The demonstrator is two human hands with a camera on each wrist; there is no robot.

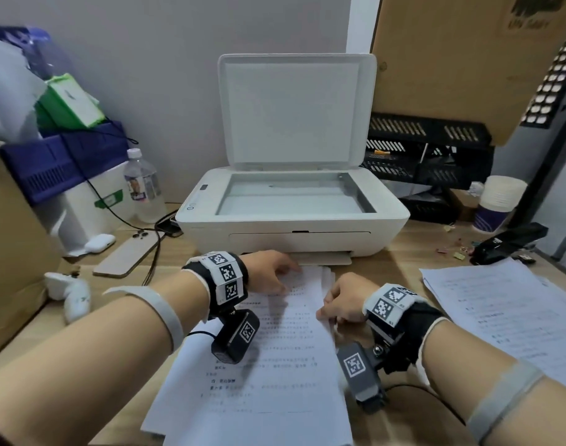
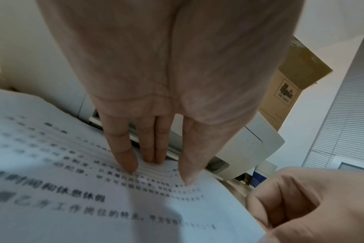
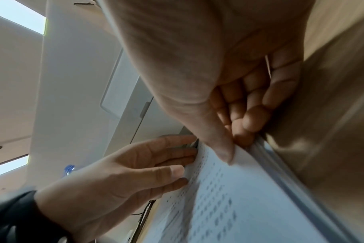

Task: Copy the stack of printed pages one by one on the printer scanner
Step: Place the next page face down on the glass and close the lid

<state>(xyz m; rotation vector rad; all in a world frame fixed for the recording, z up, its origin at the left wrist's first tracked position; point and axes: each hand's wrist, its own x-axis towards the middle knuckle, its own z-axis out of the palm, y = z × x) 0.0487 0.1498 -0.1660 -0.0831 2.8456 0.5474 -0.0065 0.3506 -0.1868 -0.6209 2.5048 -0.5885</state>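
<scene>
A stack of printed pages (image 1: 275,365) lies on the desk in front of the white printer (image 1: 291,217), whose lid (image 1: 291,107) stands up and whose scanner glass (image 1: 294,196) is bare. My left hand (image 1: 268,272) presses straight fingers (image 2: 125,156) onto the stack's far end. My right hand (image 1: 342,300) pinches the right edge of the top page (image 3: 229,189) between thumb (image 3: 220,144) and curled fingers, lifting that edge slightly off the stack.
A second pile of printed sheets (image 1: 507,310) lies at the right. A phone (image 1: 127,252), earbud case (image 1: 99,243), water bottle (image 1: 143,185) and cable sit left of the printer. Black trays (image 1: 426,152), paper cups (image 1: 497,201) and cardboard boxes stand around.
</scene>
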